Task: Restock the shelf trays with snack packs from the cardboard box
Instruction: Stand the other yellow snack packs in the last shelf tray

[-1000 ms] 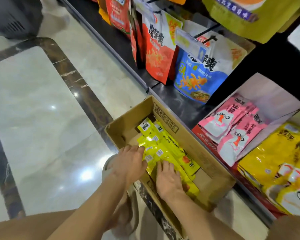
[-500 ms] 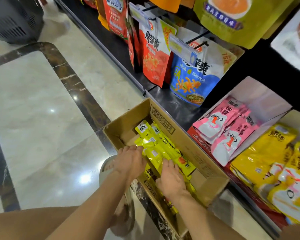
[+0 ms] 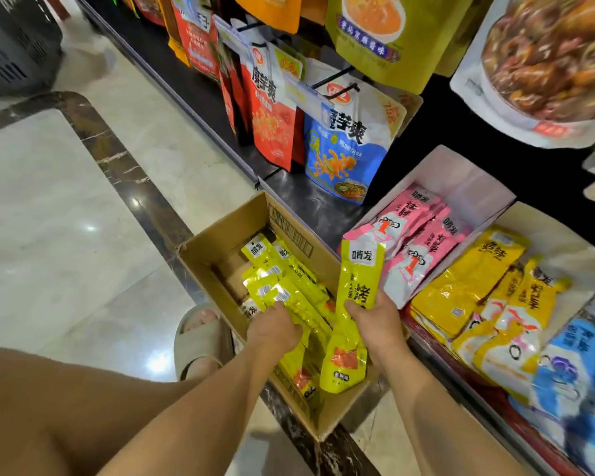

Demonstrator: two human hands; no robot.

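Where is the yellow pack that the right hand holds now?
In the head view, right of centre: the yellow pack, gripped by the right hand, stands roughly upright over the cardboard box, just left of the pink packs.

Right hand (image 3: 375, 322) out of cardboard box (image 3: 220, 255), now gripping one yellow snack pack (image 3: 352, 314) lifted upright above box's right wall. Left hand (image 3: 273, 329) shifted right, deeper onto yellow packs in box (image 3: 289, 293), fingers curled on them.

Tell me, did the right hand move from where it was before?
Yes. The right hand was flat on the packs inside the cardboard box; now it is raised over the box's shelf-side wall, gripping a yellow pack.
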